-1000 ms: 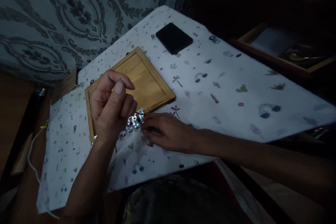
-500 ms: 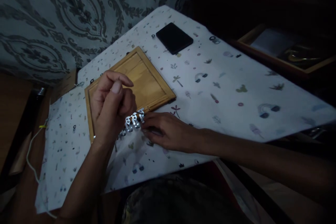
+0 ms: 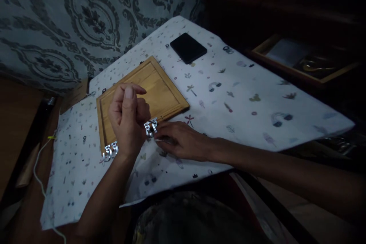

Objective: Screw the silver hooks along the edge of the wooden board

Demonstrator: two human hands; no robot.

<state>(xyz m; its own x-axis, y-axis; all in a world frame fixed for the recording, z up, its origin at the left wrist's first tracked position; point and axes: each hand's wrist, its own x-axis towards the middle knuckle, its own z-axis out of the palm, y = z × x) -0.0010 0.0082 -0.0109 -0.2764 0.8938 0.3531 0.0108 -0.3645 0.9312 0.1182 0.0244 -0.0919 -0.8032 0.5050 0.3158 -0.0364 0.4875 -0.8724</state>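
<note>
Right fingers at metal clips: grip unclear | left fingers partly hide board

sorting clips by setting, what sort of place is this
Probably a room in a home, though it is dim: a white tablecloth printed with small plants and rainbows, a pale curtain or wall covering with dark ornate medallions, and an open brown wooden drawer.
</note>
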